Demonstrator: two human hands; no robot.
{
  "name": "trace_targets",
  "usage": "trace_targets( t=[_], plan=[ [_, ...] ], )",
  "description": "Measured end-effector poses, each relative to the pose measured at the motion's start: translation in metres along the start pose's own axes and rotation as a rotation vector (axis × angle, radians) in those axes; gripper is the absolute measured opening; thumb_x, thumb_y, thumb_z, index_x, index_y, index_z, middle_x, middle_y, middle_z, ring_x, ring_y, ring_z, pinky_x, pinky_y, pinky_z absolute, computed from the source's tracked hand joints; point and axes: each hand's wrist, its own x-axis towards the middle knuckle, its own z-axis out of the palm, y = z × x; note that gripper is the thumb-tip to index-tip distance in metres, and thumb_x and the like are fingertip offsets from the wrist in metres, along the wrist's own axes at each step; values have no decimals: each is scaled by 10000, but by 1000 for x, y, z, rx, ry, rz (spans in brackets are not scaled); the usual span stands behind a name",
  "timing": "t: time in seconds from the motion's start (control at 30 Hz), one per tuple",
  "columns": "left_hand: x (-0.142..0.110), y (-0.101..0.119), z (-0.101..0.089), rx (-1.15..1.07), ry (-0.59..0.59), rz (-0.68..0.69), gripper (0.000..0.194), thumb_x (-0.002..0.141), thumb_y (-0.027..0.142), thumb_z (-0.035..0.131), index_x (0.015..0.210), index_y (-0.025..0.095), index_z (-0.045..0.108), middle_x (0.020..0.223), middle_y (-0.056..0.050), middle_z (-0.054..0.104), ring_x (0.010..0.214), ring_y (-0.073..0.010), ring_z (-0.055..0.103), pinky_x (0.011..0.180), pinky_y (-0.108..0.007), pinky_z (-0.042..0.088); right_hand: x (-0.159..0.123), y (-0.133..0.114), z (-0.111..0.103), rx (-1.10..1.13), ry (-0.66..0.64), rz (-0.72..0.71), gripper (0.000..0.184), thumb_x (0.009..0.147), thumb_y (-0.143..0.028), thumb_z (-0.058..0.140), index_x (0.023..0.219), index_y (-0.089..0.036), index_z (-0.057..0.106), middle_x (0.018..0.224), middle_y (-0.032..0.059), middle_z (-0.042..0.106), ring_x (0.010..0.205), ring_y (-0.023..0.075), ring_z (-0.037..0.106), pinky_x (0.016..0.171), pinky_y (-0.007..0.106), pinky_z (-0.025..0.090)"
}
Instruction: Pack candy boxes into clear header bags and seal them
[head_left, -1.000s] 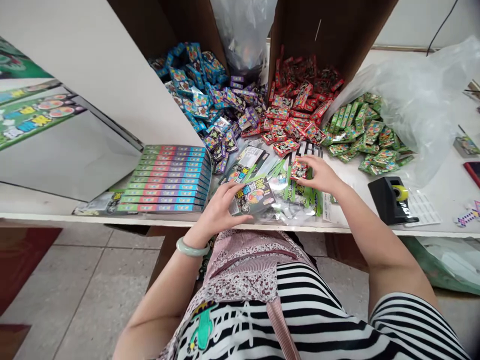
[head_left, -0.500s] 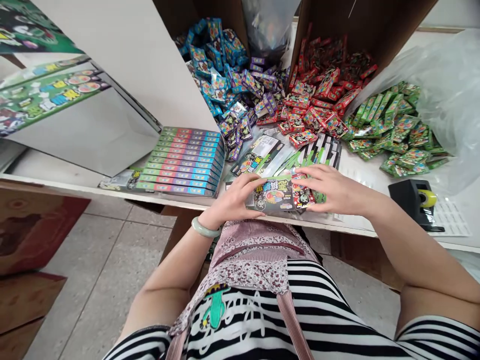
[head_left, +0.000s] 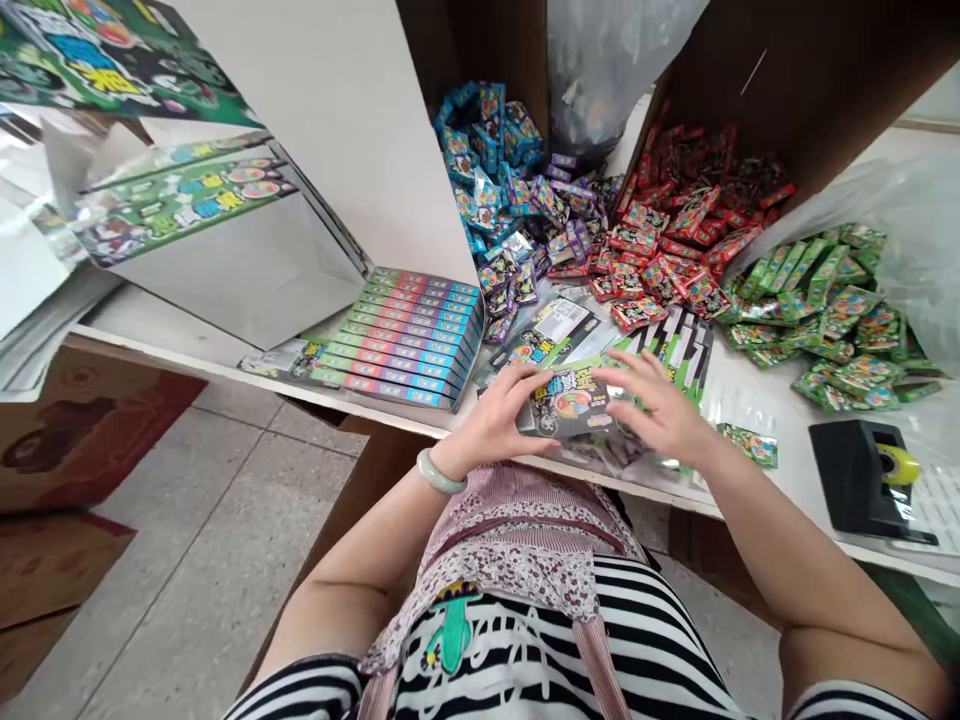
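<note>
White table (head_left: 165, 322): bears all the goods; its front edge runs just beyond the apron. Risk: anything worked this close to the edge could slip to the floor if nudged.

Brown carton (head_left: 817, 90): on its side, mouth toward the person.

Red boxes (head_left: 675, 240): loose heap, spilling from the carton mouth to the flat sleeves. Risk: the heap could slide forward if its lower boxes are pulled.

Clear plastic bag (head_left: 919, 225): slack, beside and partly around the green boxes (head_left: 840, 310). Risk: a sleeve or forearm catching the film could drag boxes along.

Boxed stack (head_left: 409, 340): many-coloured, squared up, near the left hand. Risk: an elbow or wrist swung left could skew it.

Black tape dispenser (head_left: 847, 470): near the right forearm, liable to a knock.

Left hand (head_left: 495, 415): at the packet's left end, thumb apart from fingers; whether it grips or merely steadies, cannot tell.

Right hand (head_left: 667, 410): fingers spread and blurred at the packet's right end; contact uncertain, nothing seen held.

Flat sleeves (head_left: 686, 345): overlapping, slick-looking, beyond the packet; could shift underneath it.

Dark printed packet (head_left: 574, 400): between the hands, near the table edge. Risk: uneven pushing could buckle it.
</note>
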Motion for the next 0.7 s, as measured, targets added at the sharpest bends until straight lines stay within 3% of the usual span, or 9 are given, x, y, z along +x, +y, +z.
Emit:
trace_targets(
  t=[0.13, 0.23, 0.3, 0.4, 0.53, 0.6, 0.7],
  plan=[
    [-3, -2, -1, -26, 25, -29, 884, 759, 549, 794, 1482, 230, 400, 1366, -170, 499, 1304, -337, 517, 1111, -561, 456, 78, 50, -6, 6, 325, 197, 278, 969, -424, 536, 1146, -253, 666, 1030, 73, 735, 1020, 288, 678, 958, 494, 526],
    [-5, 0, -2, -49, -2, -29, 914, 746, 561, 799, 1491, 238, 380, 1356, -171, 501, 1285, -342, 529, 1081, -564, 479, 155, 89, 5, -256, 276, 162, 242, 893, -369, 641, 1062, -199, 674, 1128, 138, 687, 1112, 337, 615, 1001, 527, 486],
    [-5, 1, -3, -55, -2, -22, 923, 750, 564, 795, 1499, 241, 363, 1359, -175, 498, 1276, -341, 534, 1068, -560, 489, 196, 105, 18, -418, 290, 222, 334, 814, -352, 745, 1072, -162, 654, 1210, 193, 625, 1175, 380, 552, 1007, 570, 462],
    [-7, 0, -6, -45, 18, -17, 919, 764, 565, 784, 1505, 247, 344, 1357, -174, 500, 1266, -332, 539, 1060, -550, 499, 230, 116, 31, -543, 354, 352, 379, 748, -275, 796, 1051, -129, 622, 1224, 230, 577, 1182, 404, 519, 982, 599, 459],
    [-12, -8, -12, -48, 26, -37, 916, 773, 557, 779, 1515, 253, 337, 1369, -174, 495, 1277, -332, 536, 1074, -550, 495, 221, 121, 16, -405, 491, 365, 179, 794, -269, 702, 890, -188, 574, 1091, 170, 613, 1095, 340, 569, 982, 556, 479],
    [-15, -13, -14, -65, 32, -59, 910, 773, 557, 779, 1515, 255, 347, 1373, -174, 490, 1287, -336, 532, 1082, -552, 491, 198, 119, 2, -181, 547, 354, 214, 805, -372, 683, 862, -227, 536, 950, 93, 634, 963, 281, 613, 917, 495, 528],
    [-18, -18, -14, -90, 38, -77, 896, 770, 548, 783, 1509, 257, 370, 1375, -168, 491, 1293, -340, 529, 1094, -553, 483, 151, 106, -13, 257, 496, 444, 385, 741, -558, 713, 873, -257, 513, 806, 16, 623, 776, 234, 650, 677, 391, 567]
  ],
)
